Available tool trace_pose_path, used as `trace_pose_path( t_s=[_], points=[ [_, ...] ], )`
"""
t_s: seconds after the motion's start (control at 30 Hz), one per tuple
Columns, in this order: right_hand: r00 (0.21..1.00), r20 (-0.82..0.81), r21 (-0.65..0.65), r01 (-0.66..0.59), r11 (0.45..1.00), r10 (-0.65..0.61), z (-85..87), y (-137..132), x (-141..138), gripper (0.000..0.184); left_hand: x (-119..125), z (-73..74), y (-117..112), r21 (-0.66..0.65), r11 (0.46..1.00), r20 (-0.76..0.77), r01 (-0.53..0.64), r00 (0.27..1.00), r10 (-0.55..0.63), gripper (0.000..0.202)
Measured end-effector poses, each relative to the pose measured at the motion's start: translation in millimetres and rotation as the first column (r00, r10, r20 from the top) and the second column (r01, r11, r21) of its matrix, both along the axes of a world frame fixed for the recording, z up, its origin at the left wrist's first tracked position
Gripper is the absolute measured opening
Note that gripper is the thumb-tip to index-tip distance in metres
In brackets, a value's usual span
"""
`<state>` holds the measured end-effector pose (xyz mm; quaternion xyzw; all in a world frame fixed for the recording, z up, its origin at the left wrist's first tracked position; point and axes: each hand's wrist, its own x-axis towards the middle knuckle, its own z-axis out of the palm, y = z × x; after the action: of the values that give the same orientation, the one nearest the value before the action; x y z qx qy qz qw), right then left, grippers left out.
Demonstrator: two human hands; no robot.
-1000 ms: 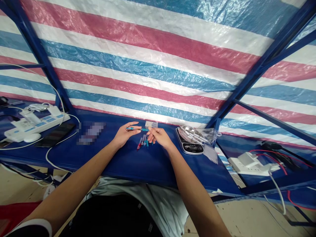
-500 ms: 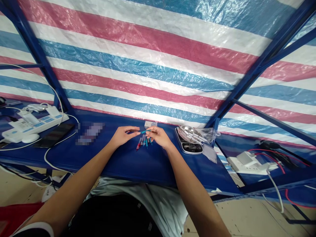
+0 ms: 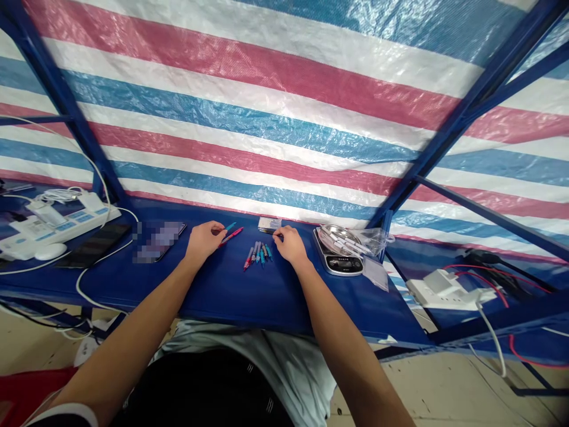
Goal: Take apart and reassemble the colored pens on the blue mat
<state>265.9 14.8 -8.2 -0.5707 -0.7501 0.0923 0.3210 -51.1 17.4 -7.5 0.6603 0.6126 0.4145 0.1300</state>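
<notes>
My left hand (image 3: 202,240) rests on the blue table (image 3: 231,290) with its fingers curled round the end of a teal pen (image 3: 230,226). A red pen (image 3: 234,233) lies just beside those fingertips. Several pens (image 3: 256,255), red, grey and teal, lie in a small cluster between my hands. My right hand (image 3: 290,244) sits to the right of that cluster, fingers curled down, fingertips close to the pens and to a small clear packet (image 3: 269,224). Whether it holds anything is hidden.
A digital scale (image 3: 338,262) with a metal dish and a clear plastic bag (image 3: 376,240) stands at the right. Left are a blurred flat item (image 3: 155,240), a dark phone (image 3: 95,244), a white power strip (image 3: 53,222) and cables. Another white power strip (image 3: 444,287) lies right. A striped tarp hangs behind.
My hands have moved apart. The left hand has carried the teal pen to the left, and the right hand has let go of it and dropped to the table.
</notes>
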Motion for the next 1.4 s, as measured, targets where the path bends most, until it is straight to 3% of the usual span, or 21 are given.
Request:
trace_pose_path(
  t_s=[0.1,0.17,0.27,0.37,0.43,0.57,0.77,1.0,1.2,1.4],
  points=[
    [0.995,0.094,-0.018,0.031,0.999,-0.030,-3.5,5.3,2.3,0.017,-1.8,-5.1,2.6,-0.014,1.000,-0.044,0.010,0.999,-0.011,0.013],
    [0.993,0.115,-0.034,0.037,0.999,-0.033,-5.2,8.6,2.8,0.021,3.2,-4.8,0.4,0.053,0.997,-0.104,0.058,0.993,-0.052,0.016],
    [0.991,0.126,-0.042,0.041,0.998,-0.036,-7.1,12.0,3.6,0.022,18.7,1.4,-9.4,0.179,0.949,-0.253,0.258,0.945,-0.209,0.024],
    [0.991,0.127,-0.007,0.037,0.999,-0.036,-9.2,13.5,5.6,0.020,37.9,9.1,-23.0,0.120,0.859,-0.365,0.498,0.826,-0.429,0.029],
    [0.990,0.139,0.011,0.021,1.000,-0.022,-10.5,14.2,7.0,0.019,47.9,11.8,-29.8,0.061,0.826,-0.385,0.561,0.776,-0.499,0.028],
    [0.984,0.178,0.009,-0.022,1.000,0.020,-10.2,15.0,8.3,0.024,52.3,8.0,-30.4,0.025,0.829,-0.313,0.558,0.792,-0.524,0.022],
    [0.957,0.248,0.006,-0.157,0.988,0.151,-5.8,12.7,6.1,0.038,39.6,-7.8,-13.5,0.027,0.897,-0.181,0.441,0.885,-0.429,0.019],
    [0.963,0.126,0.042,-0.243,0.969,0.237,-10.1,11.9,0.9,0.030,38.1,-15.8,-2.1,0.020,0.922,-0.172,0.386,0.910,-0.378,0.021],
    [0.948,0.051,0.015,-0.314,0.949,0.313,-6.9,10.9,-6.9,0.028,42.6,-17.4,2.7,0.031,0.900,-0.178,0.435,0.888,-0.423,0.022],
    [0.951,-0.004,0.008,-0.309,0.951,0.309,-5.1,9.9,-12.2,0.028,50.2,-16.3,5.9,0.019,0.877,-0.199,0.480,0.862,-0.467,0.025]
  ],
)
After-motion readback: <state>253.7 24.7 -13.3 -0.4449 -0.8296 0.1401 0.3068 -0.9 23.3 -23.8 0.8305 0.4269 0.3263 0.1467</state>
